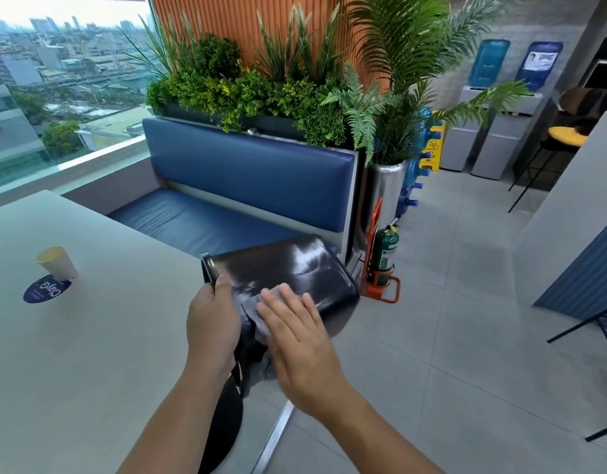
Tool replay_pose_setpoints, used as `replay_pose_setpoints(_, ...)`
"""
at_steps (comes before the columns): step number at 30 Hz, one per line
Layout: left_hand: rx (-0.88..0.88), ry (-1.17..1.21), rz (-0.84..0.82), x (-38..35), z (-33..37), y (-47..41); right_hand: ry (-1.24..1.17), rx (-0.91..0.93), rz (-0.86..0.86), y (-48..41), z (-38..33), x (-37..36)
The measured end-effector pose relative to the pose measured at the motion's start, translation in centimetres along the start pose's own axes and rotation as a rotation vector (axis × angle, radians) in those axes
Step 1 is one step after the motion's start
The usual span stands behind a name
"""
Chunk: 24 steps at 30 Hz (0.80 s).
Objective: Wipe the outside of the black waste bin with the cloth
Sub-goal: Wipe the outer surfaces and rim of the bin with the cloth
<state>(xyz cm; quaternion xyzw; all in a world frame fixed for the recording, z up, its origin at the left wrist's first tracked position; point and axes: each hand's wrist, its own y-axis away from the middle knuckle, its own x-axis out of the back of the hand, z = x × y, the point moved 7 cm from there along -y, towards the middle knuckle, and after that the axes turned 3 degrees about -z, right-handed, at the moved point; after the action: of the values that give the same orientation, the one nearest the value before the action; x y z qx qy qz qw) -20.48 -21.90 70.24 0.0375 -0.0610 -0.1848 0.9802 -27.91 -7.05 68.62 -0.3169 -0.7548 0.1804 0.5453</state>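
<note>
The left hand curls round the rim of the tipped black bin, seemingly light, stiff and slick; the rim looks the surest hold. Just beside it, the flat right hand presses the limp cloth against the bin's side.

- the left hand and left forearm are bare, uncovered down to the lower frame edge;
- the right hand and right forearm are likewise bare;
- the right fingers look slightly blurred
</note>
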Motion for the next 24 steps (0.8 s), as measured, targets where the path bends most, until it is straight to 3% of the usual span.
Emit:
replay_pose_setpoints(4, 0.018, -0.006, -0.023, 0.1, -0.8, -0.5, 0.037, -0.058, -0.017, 0.0, 2.6, 1.2)
replay_pose_setpoints(8, -0.021, -0.044, -0.062, 0.7, -1.1, -1.3, -0.025, -0.361, 0.039, 0.4, 8.2, 3.1)
replay_pose_setpoints(11, -0.057, -0.118, -0.123, 0.8, -0.9, -1.7, -0.240, -0.510, 0.184, 1.0, 10.3, 4.4)
replay_pose_setpoints(15, -0.093, -0.236, -0.231, 0.1, -0.5, -1.8, -0.321, -0.619, 0.320, 1.0, 10.2, 5.5)
replay_pose_setpoints(24, -0.215, -0.481, -0.452, -1.4, -0.9, -1.6, -0.440, -0.804, 0.248, 0.5, 9.1, 4.4)
